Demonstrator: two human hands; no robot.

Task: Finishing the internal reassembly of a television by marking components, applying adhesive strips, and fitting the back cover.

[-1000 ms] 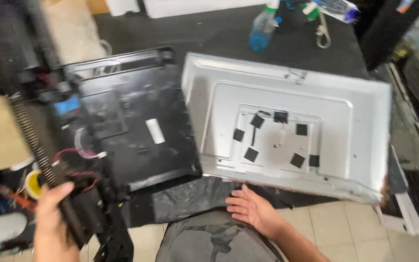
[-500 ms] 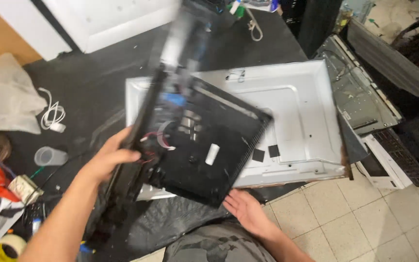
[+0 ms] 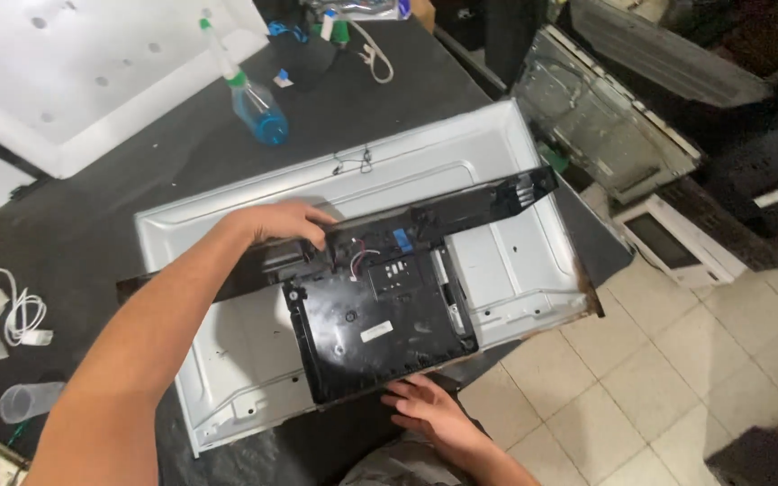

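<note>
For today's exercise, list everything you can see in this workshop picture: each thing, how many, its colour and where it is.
Black back cover: one, tilted over the white panel.
White metal panel: one, flat on the dark table.
Spray bottle: one, blue, behind the panel.
White board with holes: one, top left.
White cable: one, coiled, left edge.
Clear cup: one, lying lower left.
Dismantled screen parts: several, grey and dark, on the right.
Tiled floor: beige, lower right.
Left hand: grips the cover's top edge.
Right hand: at the cover's lower edge.
</note>
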